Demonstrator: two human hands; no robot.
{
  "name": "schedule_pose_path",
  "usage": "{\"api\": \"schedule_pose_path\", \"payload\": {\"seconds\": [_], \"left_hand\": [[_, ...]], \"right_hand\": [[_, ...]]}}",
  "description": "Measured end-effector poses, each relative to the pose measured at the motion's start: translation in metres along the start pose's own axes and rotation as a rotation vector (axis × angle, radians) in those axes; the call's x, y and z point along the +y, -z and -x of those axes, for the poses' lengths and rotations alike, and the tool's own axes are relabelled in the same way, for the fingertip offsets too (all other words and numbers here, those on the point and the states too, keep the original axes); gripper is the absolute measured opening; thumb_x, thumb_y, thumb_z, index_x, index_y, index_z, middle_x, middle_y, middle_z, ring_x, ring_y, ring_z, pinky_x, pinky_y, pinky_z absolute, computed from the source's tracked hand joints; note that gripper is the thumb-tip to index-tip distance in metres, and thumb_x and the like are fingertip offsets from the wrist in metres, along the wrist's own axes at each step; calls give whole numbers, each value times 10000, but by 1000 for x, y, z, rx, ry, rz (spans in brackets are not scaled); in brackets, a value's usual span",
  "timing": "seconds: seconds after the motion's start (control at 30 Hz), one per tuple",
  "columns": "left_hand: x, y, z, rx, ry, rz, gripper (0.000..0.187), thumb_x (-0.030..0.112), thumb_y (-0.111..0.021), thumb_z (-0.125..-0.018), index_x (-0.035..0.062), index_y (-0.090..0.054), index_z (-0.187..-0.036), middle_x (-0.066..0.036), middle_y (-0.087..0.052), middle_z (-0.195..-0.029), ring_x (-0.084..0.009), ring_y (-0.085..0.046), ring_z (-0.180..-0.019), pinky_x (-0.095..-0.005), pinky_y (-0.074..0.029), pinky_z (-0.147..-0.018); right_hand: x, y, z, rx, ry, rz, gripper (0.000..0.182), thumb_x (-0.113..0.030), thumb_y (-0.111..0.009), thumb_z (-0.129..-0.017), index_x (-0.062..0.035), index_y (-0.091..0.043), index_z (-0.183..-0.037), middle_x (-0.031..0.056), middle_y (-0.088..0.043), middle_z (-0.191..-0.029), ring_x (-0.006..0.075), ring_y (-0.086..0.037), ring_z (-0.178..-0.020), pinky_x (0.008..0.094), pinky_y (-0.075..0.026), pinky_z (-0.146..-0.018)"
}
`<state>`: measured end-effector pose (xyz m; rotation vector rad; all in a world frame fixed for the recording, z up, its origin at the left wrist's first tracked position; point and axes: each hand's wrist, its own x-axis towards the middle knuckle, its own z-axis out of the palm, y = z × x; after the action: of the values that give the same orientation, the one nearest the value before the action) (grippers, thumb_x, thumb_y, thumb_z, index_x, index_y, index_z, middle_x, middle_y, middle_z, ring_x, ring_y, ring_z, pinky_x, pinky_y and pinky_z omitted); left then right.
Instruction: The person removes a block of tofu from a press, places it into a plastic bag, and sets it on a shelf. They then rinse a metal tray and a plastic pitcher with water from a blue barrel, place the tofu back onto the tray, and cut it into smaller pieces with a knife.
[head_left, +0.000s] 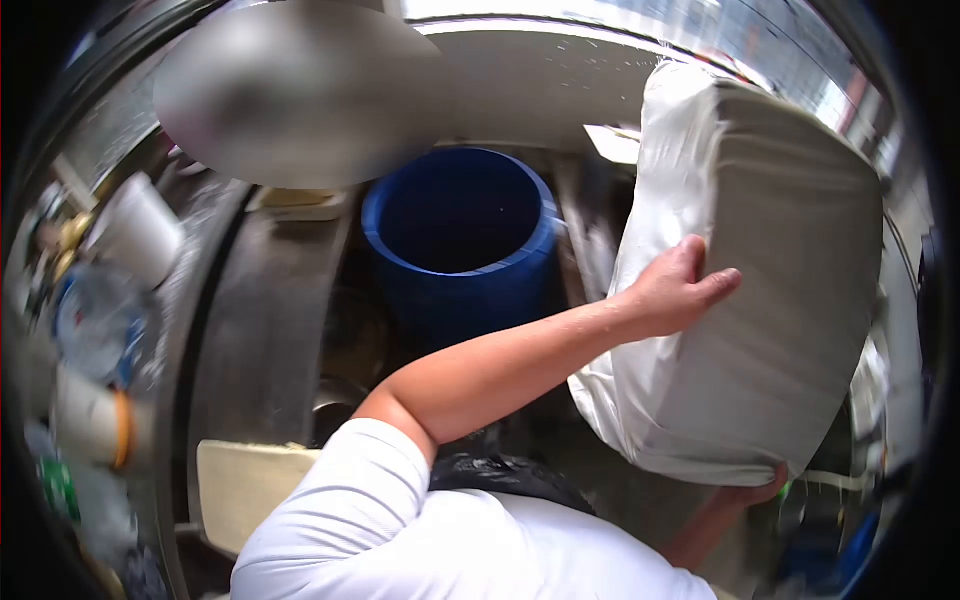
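Standing near-upright — sack (780, 300), top tilted left

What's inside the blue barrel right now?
The blue barrel looks dark inside, with nothing visible in the part showing. Its bottom is lost in shadow, and the forearm crosses its lower front.

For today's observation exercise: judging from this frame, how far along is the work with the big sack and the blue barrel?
Done: the sack is lifted off the floor. In hand: the left hand presses its side and the right hand supports its bottom corner, holding it tilted beside the blue barrel. Left: the sack looks full and the barrel's visible interior is dark, contents unclear.
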<state>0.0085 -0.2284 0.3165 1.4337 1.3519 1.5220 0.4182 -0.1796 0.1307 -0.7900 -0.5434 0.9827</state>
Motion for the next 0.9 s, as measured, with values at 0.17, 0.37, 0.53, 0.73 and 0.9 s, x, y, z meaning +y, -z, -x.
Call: {"api": "schedule_pose_path", "payload": {"seconds": [0.17, 0.37, 0.53, 0.73, 0.9], "left_hand": [[-56, -122, -28, -306, 324, 249, 618, 492, -656, -1008, -2, -531, -1357, -95, -670, -1181, -185, -654, -1058, -378, -569, -874], [-178, -198, -13, -391, 815, 419, 582, 474, -625, -1020, 1, -601, -1359, -137, -697, -1226, -252, -693, -1007, -439, -574, -854], [-267, -170, 6, -245, 1016, 401, 594, 468, -669, -992, -60, -637, -1263, -169, -665, -1178, -252, -658, -891, -395, -583, -718], [-285, -51, 71, -29, 613, -322, 588, 460, -652, -1012, -46, -620, -1310, -171, -724, -1134, -267, -695, -1010, -364, -557, -861], [-355, 69, 283, 158, 1024, -425, 447, 449, -637, -1005, 15, -729, -1062, -145, -746, -911, -230, -730, -764, -394, -575, -703]], "right_hand": [[-111, 29, -18, 272, 90, -6, 648, -399, -578, -878, -27, -566, -1408, 151, -602, -1367, 343, -580, -1239, 493, -475, -1049], [-113, 81, -60, 80, -88, 179, 682, -386, -656, -802, -9, -565, -1364, 145, -609, -1288, 317, -593, -1183, 462, -471, -1029], [-20, 85, -105, -91, -324, 166, 645, -285, -633, -808, -3, -548, -1382, 147, -624, -1275, 319, -611, -1178, 459, -487, -1056], [93, 25, -154, -156, -671, 188, 545, -368, -629, -1028, 22, -557, -1402, 145, -654, -1287, 305, -649, -1155, 451, -529, -993], [162, 17, -160, -202, -440, 769, 599, -344, -707, -1003, 39, -504, -1417, 220, -620, -1346, 347, -626, -1216, 469, -501, -1038]]}}
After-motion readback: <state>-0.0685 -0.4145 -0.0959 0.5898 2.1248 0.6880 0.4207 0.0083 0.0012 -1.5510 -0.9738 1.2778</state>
